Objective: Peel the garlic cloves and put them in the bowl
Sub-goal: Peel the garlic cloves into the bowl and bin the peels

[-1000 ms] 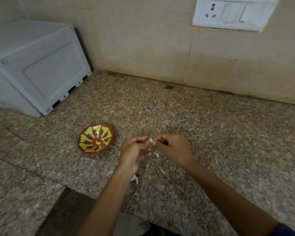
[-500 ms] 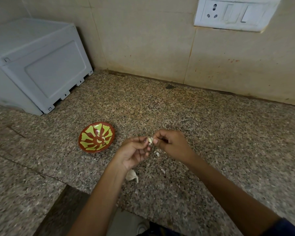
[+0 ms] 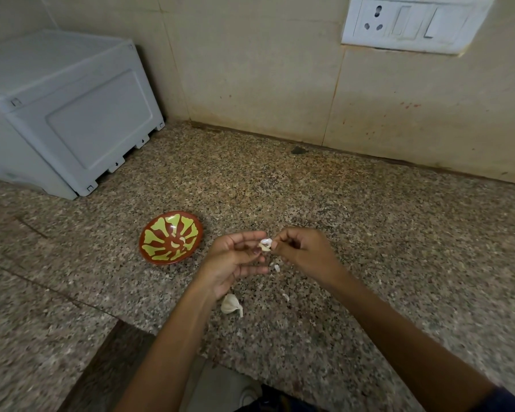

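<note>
Two hands, left hand [image 3: 235, 257] and right hand [image 3: 302, 251], pinch one garlic clove [image 3: 265, 244]; risk: slick clove squirts from grip, missing bowl [image 3: 171, 237] at nine o'clock.

A grey plastic box [image 3: 69, 114] sits on the speckled counter [image 3: 369, 233] below a wall socket [image 3: 411, 22].

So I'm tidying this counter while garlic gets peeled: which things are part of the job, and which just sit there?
Part of the job:
- small pale garlic clove pinched between left hand and right hand
- red bowl with yellow-green pattern
- unpeeled white garlic clove
- papery skin scraps

Just there:
- grey plastic box
- white wall socket plate
</note>
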